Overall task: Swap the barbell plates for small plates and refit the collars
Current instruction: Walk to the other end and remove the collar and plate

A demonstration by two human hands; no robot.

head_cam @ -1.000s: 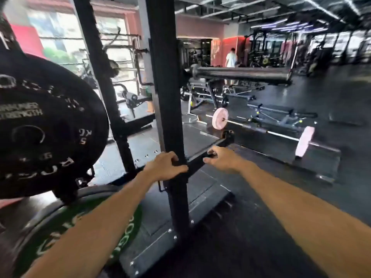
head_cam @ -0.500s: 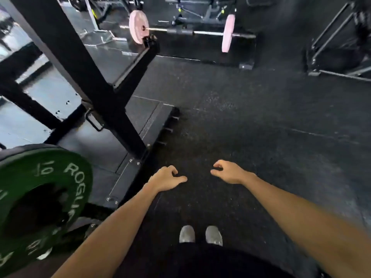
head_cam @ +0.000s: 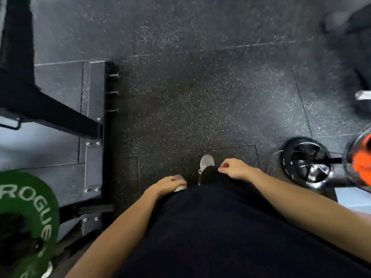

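1. Your view has tipped further down since the last frame: the pink-plated barbell is gone from sight, and a fan base (head_cam: 305,162) now shows at right.
2. Green plate (head_cam: 30,213), white "ROGUE" lettering, sits lower left beside the rack foot (head_cam: 50,113).
3. Left hand (head_cam: 166,184) and right hand (head_cam: 233,168) hang over your shoes (head_cam: 206,162), fingers loosely curled, holding nothing.

Speckled rubber floor (head_cam: 220,87); black rack base (head_cam: 50,111) left; fan (head_cam: 359,163) right.
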